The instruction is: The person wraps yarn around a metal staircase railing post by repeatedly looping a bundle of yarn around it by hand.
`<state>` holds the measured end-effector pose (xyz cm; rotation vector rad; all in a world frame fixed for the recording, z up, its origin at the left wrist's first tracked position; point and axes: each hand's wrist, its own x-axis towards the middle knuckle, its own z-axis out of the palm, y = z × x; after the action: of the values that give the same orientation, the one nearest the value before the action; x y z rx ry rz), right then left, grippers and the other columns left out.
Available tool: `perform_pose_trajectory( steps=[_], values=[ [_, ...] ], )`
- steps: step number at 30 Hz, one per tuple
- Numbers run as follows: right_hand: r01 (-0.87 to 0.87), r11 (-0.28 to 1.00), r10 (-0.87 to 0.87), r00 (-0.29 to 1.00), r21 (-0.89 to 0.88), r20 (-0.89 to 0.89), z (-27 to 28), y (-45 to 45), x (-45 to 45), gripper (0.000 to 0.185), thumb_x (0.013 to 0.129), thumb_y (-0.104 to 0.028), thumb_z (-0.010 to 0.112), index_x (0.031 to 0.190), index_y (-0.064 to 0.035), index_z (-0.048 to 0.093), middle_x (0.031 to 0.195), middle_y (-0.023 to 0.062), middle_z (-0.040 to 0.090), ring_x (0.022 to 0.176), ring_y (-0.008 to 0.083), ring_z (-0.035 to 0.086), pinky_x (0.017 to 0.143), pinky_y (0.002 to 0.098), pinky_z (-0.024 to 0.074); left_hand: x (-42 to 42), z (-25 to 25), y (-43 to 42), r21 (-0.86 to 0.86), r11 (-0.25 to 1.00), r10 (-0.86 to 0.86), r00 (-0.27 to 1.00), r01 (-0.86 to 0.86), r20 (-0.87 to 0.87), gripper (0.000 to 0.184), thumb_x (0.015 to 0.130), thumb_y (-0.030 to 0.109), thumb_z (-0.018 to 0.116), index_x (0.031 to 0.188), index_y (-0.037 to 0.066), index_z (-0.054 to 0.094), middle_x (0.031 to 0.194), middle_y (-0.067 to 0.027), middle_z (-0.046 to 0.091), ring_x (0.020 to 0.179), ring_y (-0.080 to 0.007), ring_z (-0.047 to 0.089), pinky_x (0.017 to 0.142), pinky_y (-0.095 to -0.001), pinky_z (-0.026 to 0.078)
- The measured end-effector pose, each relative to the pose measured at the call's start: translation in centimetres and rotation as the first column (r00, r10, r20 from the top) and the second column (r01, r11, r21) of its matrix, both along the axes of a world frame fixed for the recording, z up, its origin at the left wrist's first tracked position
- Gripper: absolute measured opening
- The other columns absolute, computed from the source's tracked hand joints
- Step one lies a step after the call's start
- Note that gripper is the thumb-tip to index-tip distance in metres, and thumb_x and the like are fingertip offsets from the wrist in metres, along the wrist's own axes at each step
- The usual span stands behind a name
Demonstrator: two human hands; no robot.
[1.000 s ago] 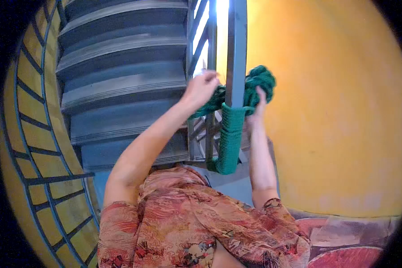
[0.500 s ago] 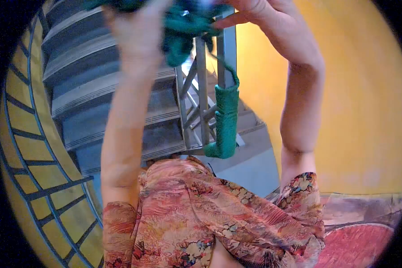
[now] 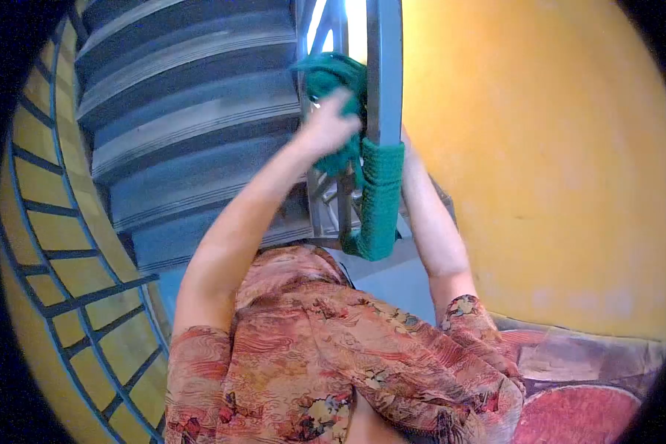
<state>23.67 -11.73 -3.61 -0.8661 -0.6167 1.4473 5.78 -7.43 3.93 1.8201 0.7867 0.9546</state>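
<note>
Nearest, bottom center: floral-print garment [image 3: 296, 355], reddish-orange, with short sleeves. Both bare arms reach up from it toward the frame's upper middle.

Right forearm [image 3: 436, 222] rises right of center; just a sliver of the right hand [image 3: 407, 140] shows past the edge of the metal post [image 3: 385, 66] – fingers hidden, so spread and grip cannot be told.

Left hand [image 3: 331, 126], upper center and motion-blurred, is up against a green yarn bundle [image 3: 334, 74], fingers partly spread. Whether they have hold of any strands – can't tell.

Green knitted cover [image 3: 382, 200], center of frame, wraps the lower part of the post; top edge sits just below the bare gray-blue metal, bottom end turns toward the left. The yarn bundle is loose and tangled, immediately left of the post, its lower part hanging beside the cover's top.

Beyond: pale blue landing [image 3: 392, 285] under the cover, gray-blue stairs [image 3: 200, 103] filling upper left, dark bar grid [image 3: 70, 253] along the left edge, yellow wall [image 3: 540, 185] across the right, red rounded patch [image 3: 581, 416] lower right.
</note>
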Motion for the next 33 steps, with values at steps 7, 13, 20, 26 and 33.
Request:
perform_pose_trajectory(
  steps=[7, 13, 20, 26, 33],
  values=[
    [0.387, 0.888, -0.432, 0.886, 0.249, 0.165, 1.7, -3.8, -4.5, 0.035, 0.09, -0.034, 0.052, 0.109, -0.0064, 0.059, 0.095, 0.0048, 0.065, 0.085, 0.0163, 0.063, 0.074, 0.0301, 0.0526, 1.4, -2.7, 1.2, -0.011, 0.827, -0.541, 0.79, 0.563, -0.287, 0.048, 0.071, 0.006, 0.062, 0.118, 0.001, 0.054, 0.112, -0.0243, 0.06, 0.111, -0.0367, 0.055, 0.095, -0.0377, 0.043],
    [0.761, 0.61, -0.772, 0.633, 0.222, -0.049, 6.9, -4.6, 1.1, 0.04, 0.081, -0.022, 0.061, 0.115, -0.0038, 0.053, 0.11, 0.0113, 0.06, 0.098, 0.0278, 0.058, 0.09, 0.0437, 0.0475, -8.0, 0.8, 3.2, -0.158, 0.9, -0.365, 0.901, 0.405, 0.233, 0.07, 0.077, 0.003, 0.069, 0.139, 0.01, 0.039, 0.139, -0.0094, 0.043, 0.119, -0.0297, 0.05, 0.095, -0.0386, 0.047],
    [0.232, 0.615, -0.767, 0.394, 0.753, 0.506, 26.4, -3.2, -7.9, 0.026, 0.083, -0.013, 0.068, 0.106, -0.0014, 0.064, 0.099, 0.0057, 0.066, 0.087, 0.0159, 0.063, 0.077, 0.0296, 0.0519, -10.6, 12.3, -1.4, 0.223, 0.972, -0.168, 0.868, 0.067, 0.468, 0.124, 0.062, 0.017, 0.087, 0.148, 0.011, -0.001, 0.146, -0.0235, 0.016, 0.127, -0.0343, 0.036, 0.098, -0.0409, 0.043],
    [-0.462, 0.718, -0.128, 0.647, 0.52, 0.752, 29.7, -4.6, -15.1, 0.066, 0.083, -0.017, 0.069, 0.138, 0.0008, 0.036, 0.138, 0.0163, 0.042, 0.117, 0.0255, 0.05, 0.085, 0.032, 0.0507, -13.2, 11.5, 2.1, -0.38, 0.923, 0.342, 0.578, -0.061, 0.74, 0.037, 0.085, 0.034, 0.061, 0.108, 0.005, 0.062, 0.095, -0.0058, 0.067, 0.084, -0.0175, 0.065, 0.078, -0.034, 0.052],
    [0.361, 0.886, -0.459, 0.6, 0.29, 0.656, 15.4, -5.2, 0.6, 0.039, 0.095, -0.031, 0.05, 0.121, -0.001, 0.054, 0.112, 0.0131, 0.063, 0.095, 0.0219, 0.064, 0.077, 0.0339, 0.0535, -16.6, 3.9, 10.0, -0.562, 0.777, 0.626, 0.441, -0.285, 0.642, 0.041, 0.078, 0.023, 0.071, 0.112, 0.005, 0.059, 0.106, -0.0071, 0.063, 0.09, -0.0217, 0.063, 0.075, -0.0362, 0.054]
  ],
)
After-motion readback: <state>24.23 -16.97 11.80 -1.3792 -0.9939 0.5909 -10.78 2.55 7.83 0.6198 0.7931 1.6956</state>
